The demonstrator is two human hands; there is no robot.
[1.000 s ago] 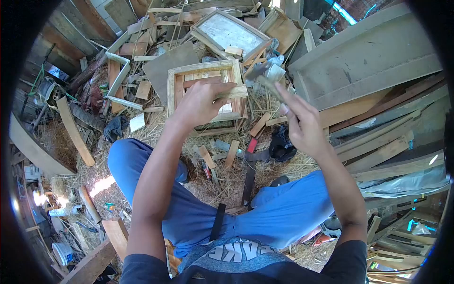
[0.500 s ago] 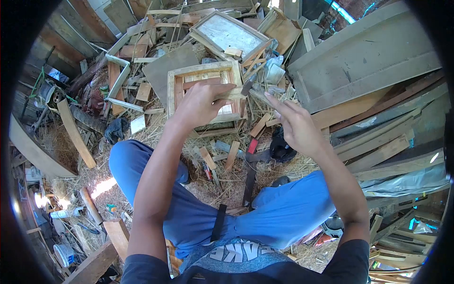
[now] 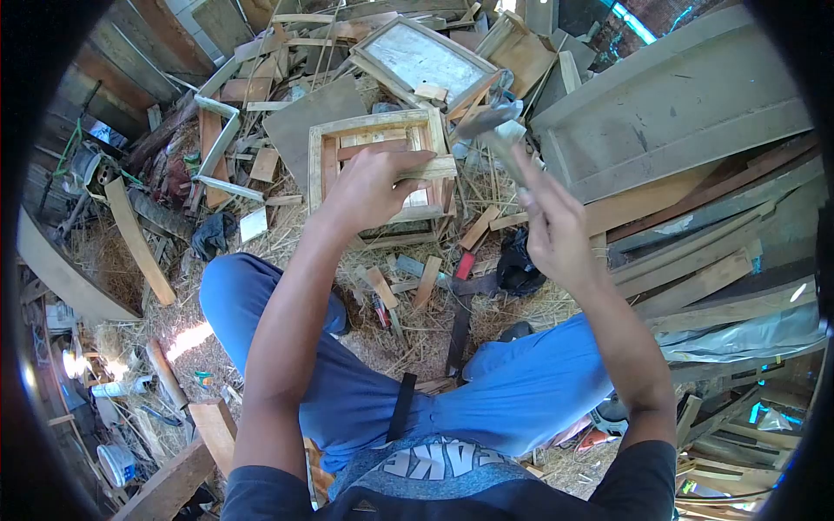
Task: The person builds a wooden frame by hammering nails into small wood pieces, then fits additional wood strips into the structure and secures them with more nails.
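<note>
Hammer [image 3: 488, 123] is up & away from the wood strip [image 3: 441, 168] vs. half a sec ago, when its head was at the strip's end; rt hand [image 3: 558, 227] lifts w/ it, L hand [image 3: 372, 184] stays put. Rt hand has its fingers wrapped round the handle, hammer head blurred, now beyond & to the rt of the strip, apart from it. L hand pinches the strip betw. thumb & fingers, free end pointing rt. Strip lies across the rt side of the wooden frame [image 3: 373, 124], approx. halfway along that side; can't tell if it rests on the frame or is held just above. Frame sits on the ground in front of the person, more wood pcs visible inside it.

Nearer the knees: small wood blocks [image 3: 426, 283], a black plastic bag [image 3: 519, 267] & a red-handled tool [image 3: 465, 264], all on straw. Behind the frame, a framed panel [image 3: 421, 61] w/ a pale face leans among scrap; big grey board [image 3: 669, 108] on the rt, well apart from the strip.
</note>
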